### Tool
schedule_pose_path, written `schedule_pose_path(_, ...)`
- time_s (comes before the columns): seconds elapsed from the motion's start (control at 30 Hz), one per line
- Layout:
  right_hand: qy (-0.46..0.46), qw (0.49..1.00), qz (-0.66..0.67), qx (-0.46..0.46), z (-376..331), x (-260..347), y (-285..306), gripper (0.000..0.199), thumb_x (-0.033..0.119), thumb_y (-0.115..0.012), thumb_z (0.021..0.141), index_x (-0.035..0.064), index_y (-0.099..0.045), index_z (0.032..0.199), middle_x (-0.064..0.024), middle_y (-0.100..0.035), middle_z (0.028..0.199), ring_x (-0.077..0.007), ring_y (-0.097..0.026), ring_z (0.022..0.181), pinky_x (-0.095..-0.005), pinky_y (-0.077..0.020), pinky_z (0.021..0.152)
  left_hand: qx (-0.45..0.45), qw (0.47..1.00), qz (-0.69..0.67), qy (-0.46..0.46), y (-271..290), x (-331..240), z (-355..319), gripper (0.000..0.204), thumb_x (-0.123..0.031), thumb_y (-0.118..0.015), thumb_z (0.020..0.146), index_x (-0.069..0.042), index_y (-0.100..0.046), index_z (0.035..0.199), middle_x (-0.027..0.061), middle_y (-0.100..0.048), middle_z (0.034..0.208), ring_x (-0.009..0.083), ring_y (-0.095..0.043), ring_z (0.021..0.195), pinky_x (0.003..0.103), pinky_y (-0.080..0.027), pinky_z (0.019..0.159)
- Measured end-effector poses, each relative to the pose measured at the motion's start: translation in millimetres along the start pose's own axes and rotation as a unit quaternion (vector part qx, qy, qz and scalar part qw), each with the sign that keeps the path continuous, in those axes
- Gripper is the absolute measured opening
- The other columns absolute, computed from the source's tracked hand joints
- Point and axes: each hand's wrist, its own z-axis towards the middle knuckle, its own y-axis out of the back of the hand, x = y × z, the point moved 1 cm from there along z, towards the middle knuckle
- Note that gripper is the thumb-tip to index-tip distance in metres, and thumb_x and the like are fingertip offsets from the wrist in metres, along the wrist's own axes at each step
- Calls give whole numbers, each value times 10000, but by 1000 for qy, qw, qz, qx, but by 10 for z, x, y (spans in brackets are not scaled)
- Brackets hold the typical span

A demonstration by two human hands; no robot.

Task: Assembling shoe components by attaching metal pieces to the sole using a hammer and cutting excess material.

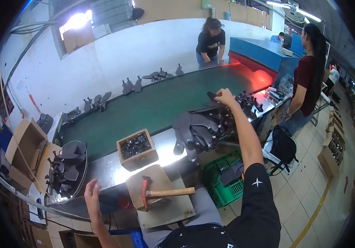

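Note:
My right hand (226, 98) is stretched out over the green conveyor belt (144, 111), its fingers closed on a dark shoe sole piece (211, 96). Below that wrist, a heap of dark grey sole pieces (194, 129) lies along the belt's metal edge. My left hand (92, 191) is raised beside a round wire basket (86, 168) of similar pieces, fingers apart and nothing in them. Between my arms, a hammer (171, 192) with a red head and wooden handle rests on a board (139, 178) over my lap. A wooden box (142, 159) of small dark parts stands just beyond.
A green plastic crate (214, 182) sits low on the right. More sole pieces (132, 85) line the belt's far edge. One person (210, 43) leans over the far end; another (307, 78) stands at the right by a black backpack (282, 146). An open carton (24, 144) is at left.

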Motion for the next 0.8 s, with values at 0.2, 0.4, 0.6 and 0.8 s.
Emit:
schedule_pose_path(0.2, 112, 975, 54, -186, 193, -71, 408, 172, 103, -656, 832, 21, -664, 982, -201, -626, 949, -383, -626, 912, -452, -505, 824, 16, 999, -31, -22, -108, -36, 27, 301, -114, -549, 964, 13, -575, 1235, 88, -612, 1209, 185, -605, 1055, 290, -438, 919)
schedule_pose_path(0.4, 426, 888, 145, -94, -722, 1864, 1034, 172, -35, -564, 827, -5, -632, 982, -197, -629, 982, -376, -631, 929, -418, -514, 824, -50, 946, 196, -252, -422, -625, -246, 401, -69, -660, 837, 29, -579, 1217, 193, -610, 1226, 349, -571, 1173, 402, -411, 1038)
schedule_pose_path(0.6, 650, 652, 329, 209, -2620, 3031, 1584, 378, 10, -600, 889, 69, -598, 1262, -116, -622, 1183, -276, -620, 1047, -353, -506, 880, 19, 878, 169, -447, -1256, -1280, -479, 540, -52, -758, 759, -23, -545, 1255, 169, -665, 1082, 351, -638, 1044, 400, -490, 941)
schedule_pose_path(0.8, 333, 879, 298, 166, -3605, 2418, 146, 1059, 598, -675, 811, 15, -139, 1515, -252, 14, 1583, -436, -211, 1429, -493, -362, 1094, 180, 951, -234, -87, -791, -822, -1107, 811, -50, -782, 806, -51, -269, 1435, 187, -647, 1121, 259, -713, 788, 341, -598, 665)
